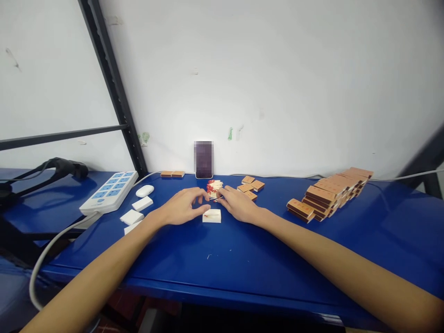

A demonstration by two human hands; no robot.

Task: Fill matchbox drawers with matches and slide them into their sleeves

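- Right hand (239, 204): grip pinched on slim wooden match (218, 199), near red-tipped pile (214, 187)
- Left hand (187, 206): grip loosely parted, empty, beside pale rectangular tray (214, 216)
- Glossy blue tabletop (225, 263); scuffed white wall (277, 83)

Blue worktop (222, 270). Rear edge, middle: smartphone (204, 159), upright; red-tipped match pile (215, 186) in front. Right hand (240, 206): holding match (218, 199), beside pile. Left hand (182, 207): half-curled, thumb apart, by white matchbox tray (214, 215). Toward right end: stacked matchboxes (321, 193). Toward left end: power strip (109, 192). Rear edge, left of smartphone: two matchboxes (167, 174).
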